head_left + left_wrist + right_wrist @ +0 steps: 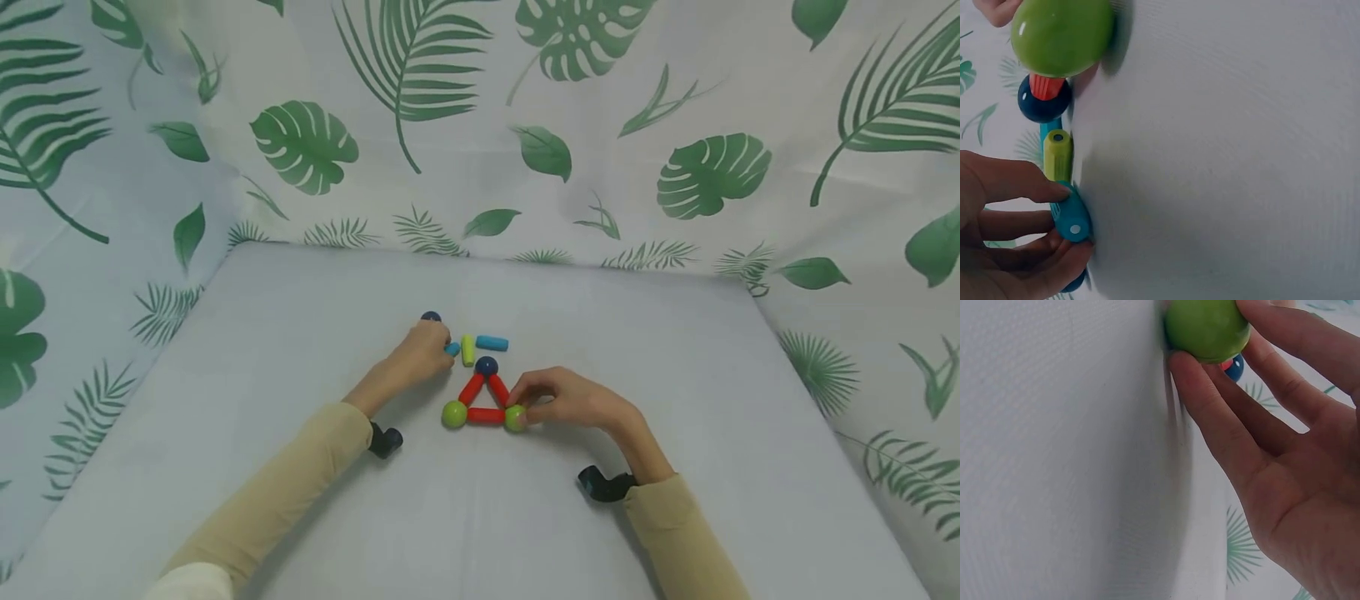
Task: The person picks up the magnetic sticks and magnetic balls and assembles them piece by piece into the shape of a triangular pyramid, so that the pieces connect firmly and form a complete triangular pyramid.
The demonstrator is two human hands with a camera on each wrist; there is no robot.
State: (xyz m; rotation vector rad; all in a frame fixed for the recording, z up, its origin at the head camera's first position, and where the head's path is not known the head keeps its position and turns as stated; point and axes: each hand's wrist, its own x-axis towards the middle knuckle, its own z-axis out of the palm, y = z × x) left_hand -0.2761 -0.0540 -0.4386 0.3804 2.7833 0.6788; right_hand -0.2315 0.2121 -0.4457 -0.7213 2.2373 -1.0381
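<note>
Plainly, your left hand (423, 348) reaches forward, thumb and fingers pinching a blue rod (1070, 209), while your right hand (573, 396) angles inward, fingertips gripping the green ball (513, 422) at the right corner of the red-sided triangle (486, 415). Only the left wrist view shows you the pale dot (1075, 229) on that rod's end. Everything rests over a white tabletop (480, 525), leaf-printed sheeting (457, 179) rising behind.

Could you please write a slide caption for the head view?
The left grip holds a blue rod while the right grip pinches one green ball of a red-rod triangle.
</note>
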